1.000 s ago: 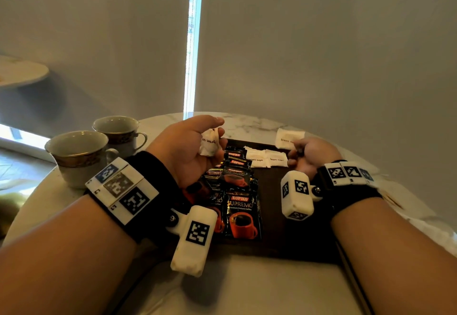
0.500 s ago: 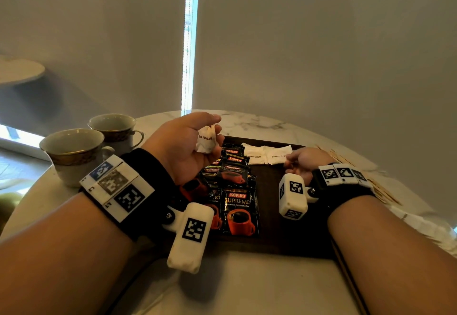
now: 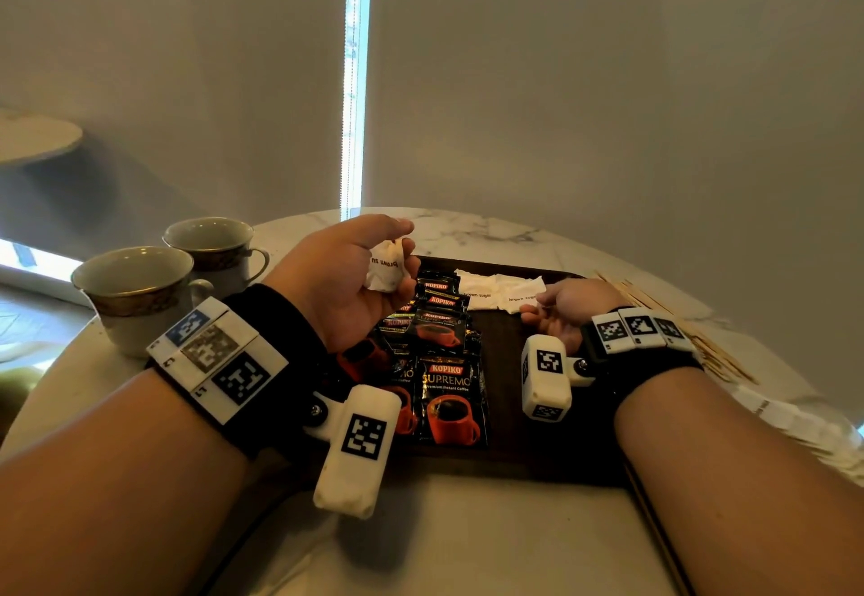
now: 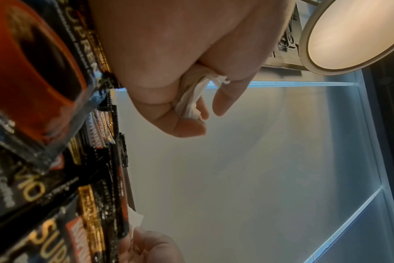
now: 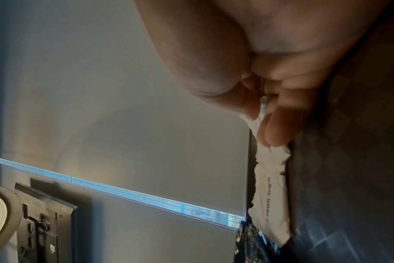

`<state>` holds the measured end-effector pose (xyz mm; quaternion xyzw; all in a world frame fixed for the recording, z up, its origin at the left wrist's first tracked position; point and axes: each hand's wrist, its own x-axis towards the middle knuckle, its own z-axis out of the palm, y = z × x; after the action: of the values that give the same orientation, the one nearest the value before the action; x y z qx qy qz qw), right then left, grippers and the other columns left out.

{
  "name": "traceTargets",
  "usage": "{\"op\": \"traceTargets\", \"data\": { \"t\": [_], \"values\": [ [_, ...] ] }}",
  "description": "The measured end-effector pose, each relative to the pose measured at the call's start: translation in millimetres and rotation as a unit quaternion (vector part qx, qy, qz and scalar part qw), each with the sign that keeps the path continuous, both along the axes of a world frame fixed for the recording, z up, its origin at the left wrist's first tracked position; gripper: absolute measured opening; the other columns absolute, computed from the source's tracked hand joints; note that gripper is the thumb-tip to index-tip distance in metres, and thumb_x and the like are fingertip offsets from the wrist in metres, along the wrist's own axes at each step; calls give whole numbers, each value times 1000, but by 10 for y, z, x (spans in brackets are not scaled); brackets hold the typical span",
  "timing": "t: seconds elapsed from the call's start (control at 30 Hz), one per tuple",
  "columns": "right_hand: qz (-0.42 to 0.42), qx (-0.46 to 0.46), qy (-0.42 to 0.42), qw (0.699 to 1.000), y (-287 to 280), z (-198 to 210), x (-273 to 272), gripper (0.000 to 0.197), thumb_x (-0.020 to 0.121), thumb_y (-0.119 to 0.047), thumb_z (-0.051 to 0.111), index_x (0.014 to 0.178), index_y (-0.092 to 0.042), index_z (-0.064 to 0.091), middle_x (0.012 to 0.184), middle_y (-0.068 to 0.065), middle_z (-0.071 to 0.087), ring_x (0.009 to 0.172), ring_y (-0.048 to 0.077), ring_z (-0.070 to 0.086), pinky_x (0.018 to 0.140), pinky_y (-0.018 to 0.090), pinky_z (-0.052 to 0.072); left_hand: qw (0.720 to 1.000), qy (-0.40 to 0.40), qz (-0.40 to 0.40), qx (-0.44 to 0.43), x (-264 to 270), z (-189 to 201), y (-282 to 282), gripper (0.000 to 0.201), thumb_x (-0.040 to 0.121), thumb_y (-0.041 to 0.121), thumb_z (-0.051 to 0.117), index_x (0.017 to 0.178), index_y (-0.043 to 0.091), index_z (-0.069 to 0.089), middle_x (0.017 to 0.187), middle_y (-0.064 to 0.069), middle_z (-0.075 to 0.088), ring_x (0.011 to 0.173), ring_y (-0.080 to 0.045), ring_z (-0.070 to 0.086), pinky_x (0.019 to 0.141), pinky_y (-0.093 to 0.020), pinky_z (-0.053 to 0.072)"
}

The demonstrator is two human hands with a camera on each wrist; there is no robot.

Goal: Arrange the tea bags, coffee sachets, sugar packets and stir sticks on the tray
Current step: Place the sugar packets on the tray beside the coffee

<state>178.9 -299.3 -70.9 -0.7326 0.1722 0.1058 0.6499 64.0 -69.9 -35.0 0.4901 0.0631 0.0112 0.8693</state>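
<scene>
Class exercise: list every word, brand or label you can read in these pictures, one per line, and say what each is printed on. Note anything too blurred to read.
"KOPIKO" on the coffee sachets on the tray.
"SUPREMO" and "Premium Instant Coffee" on the nearest sachet.
"brown sugar" on the sugar packets on the tray.
"brown su", upside down, on the packet held in the left hand.
The square codes on the wrist bands hold no words.

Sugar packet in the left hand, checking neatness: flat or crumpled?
Crumpled: the sugar packet is bunched between the left hand's curled fingers.
</scene>
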Motion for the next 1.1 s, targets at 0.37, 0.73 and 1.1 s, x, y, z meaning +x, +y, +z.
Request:
{"op": "traceTargets", "data": {
  "t": [0.37, 0.73, 1.1],
  "values": [
    [-34, -24, -20, 999, -33, -9, 33, 32, 95, -16, 56, 125, -5, 54, 83, 11, 56, 63, 15, 50, 50, 25, 38, 1000, 0, -6, 5, 4, 8, 11, 27, 94, 15, 65, 119, 8, 60, 82, -4, 62, 60, -13, 61, 47, -24, 50],
    [-60, -28, -38, 997, -18, 4, 24, 29, 92, -21, 58, 115, -4, 59, 88, 12, 56, 59, 16, 46, 46, 26, 38, 1000, -2, -6, 6, 15, -8, 21, 27, 94, 14, 64, 120, 9, 59, 84, -5, 62, 62, -13, 61, 46, -24, 49],
    [-8, 9, -34, 999, -10, -25, 17, 19, 101, -20, 48, 105, -2, 55, 84, 13, 55, 66, 19, 56, 53, 26, 46, 1000, 1, -3, 9, -14, 4, 14, 23, 94, 14, 62, 117, 9, 61, 85, -5, 61, 64, -14, 60, 47, -24, 49]
  ]
}}
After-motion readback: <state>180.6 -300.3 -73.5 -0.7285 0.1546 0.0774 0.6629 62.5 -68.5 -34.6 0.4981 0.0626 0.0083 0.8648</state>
